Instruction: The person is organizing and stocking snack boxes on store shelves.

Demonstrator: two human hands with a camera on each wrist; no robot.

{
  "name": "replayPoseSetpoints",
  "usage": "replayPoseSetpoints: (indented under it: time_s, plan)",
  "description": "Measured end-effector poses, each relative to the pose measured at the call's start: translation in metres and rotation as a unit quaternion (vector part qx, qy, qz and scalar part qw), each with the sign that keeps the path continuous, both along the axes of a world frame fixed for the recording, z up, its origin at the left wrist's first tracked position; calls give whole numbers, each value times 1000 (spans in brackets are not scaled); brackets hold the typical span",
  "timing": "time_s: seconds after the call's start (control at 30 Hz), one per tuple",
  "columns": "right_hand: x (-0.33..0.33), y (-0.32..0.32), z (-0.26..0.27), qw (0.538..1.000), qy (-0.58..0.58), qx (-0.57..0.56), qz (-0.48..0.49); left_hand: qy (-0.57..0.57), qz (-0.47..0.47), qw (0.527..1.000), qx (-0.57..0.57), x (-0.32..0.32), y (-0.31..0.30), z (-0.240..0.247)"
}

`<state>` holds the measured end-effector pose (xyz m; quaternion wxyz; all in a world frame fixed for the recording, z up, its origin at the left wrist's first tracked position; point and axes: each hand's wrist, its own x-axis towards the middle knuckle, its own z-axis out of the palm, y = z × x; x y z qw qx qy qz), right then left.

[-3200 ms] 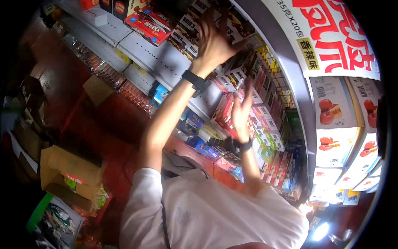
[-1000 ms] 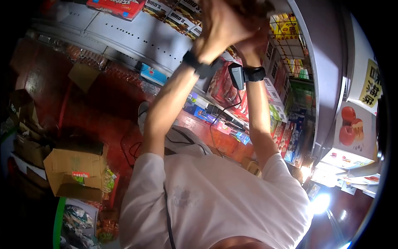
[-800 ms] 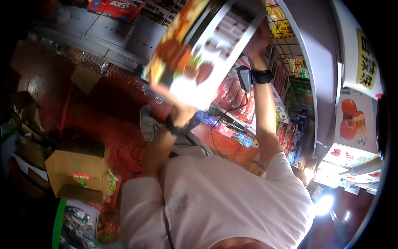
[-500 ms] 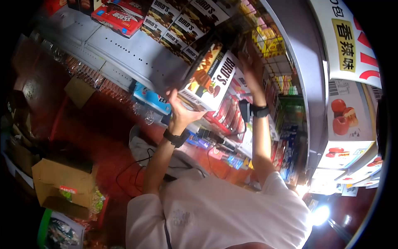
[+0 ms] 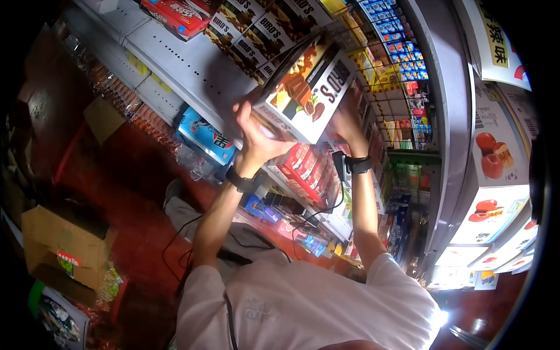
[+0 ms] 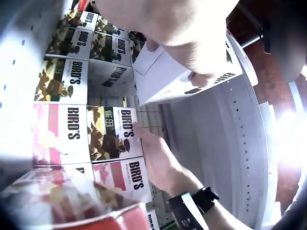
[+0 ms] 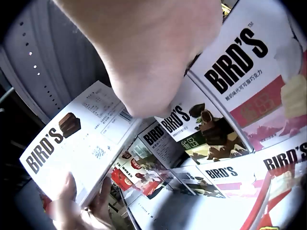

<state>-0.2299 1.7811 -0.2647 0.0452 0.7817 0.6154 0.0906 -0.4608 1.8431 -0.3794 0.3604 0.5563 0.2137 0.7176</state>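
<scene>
My left hand (image 5: 262, 137) grips the near end of a white-and-brown BIRD'S box (image 5: 324, 96), held tilted in front of the shelf. The left wrist view shows this hand (image 6: 177, 28) on the white box (image 6: 165, 76); in the right wrist view its fingers curl round the box (image 7: 76, 134). My right hand (image 5: 349, 128) is beyond the held box, its fingers partly hidden in the head view. In the left wrist view the right hand (image 6: 165, 163), fingers extended, touches the side of a stacked brown BIRD'S box (image 6: 112, 134).
More BIRD'S boxes (image 5: 274, 32) are stacked on the shelf (image 5: 175, 58), with a red box (image 5: 181, 17) beside them. A wire rack (image 5: 388, 76) stands at the right. An opened carton (image 5: 70, 251) lies on the red floor (image 5: 140, 192) at lower left.
Both hands were empty at first. My left hand has since taken hold of the BIRD'S box and brought it out from the top of the view. Lately, my right hand has lowered beside it.
</scene>
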Motion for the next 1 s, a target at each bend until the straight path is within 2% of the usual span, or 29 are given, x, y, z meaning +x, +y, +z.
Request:
replayPoseSetpoints:
  time_s: [0.1,0.17,0.2,0.27,0.3,0.37,0.5,0.57,0.63,0.73,0.77,0.87,0.9,0.97,1.0]
  plan:
    - [6,-5,6,978,207,25,-10,-14,-18,1000,-4,18,16,15]
    - [12,-4,6,975,219,25,-39,-32,-51,997,-38,40,24,-3]
    - [4,-1,13,969,242,43,7,-56,-78,993,-66,42,28,-2]
    - [-3,-3,14,985,158,59,37,8,-68,994,-88,42,34,-6]
    - [-4,-3,15,983,169,58,32,42,-67,992,-102,38,35,-1]
    - [-4,-4,15,980,192,57,15,72,-19,996,-57,26,29,20]
    - [-3,-5,10,996,42,24,74,121,5,992,-36,29,15,44]
    - [-3,-10,6,990,116,64,54,148,19,989,-6,32,17,54]
    - [0,-17,-1,990,119,73,37,165,6,986,-13,39,16,55]
    - [-2,-17,7,993,107,38,35,181,-8,983,-27,36,27,84]
    - [0,-16,5,995,57,47,60,188,-9,981,-40,35,27,81]
    - [-5,-11,10,994,59,49,72,221,-40,970,-87,18,23,72]
    - [-8,-11,12,997,6,41,64,217,-36,971,-99,12,21,71]
    - [-22,-8,22,997,36,46,50,238,-24,964,-116,-1,23,69]
    - [-26,-5,27,997,51,50,44,248,-22,960,-124,-4,23,52]
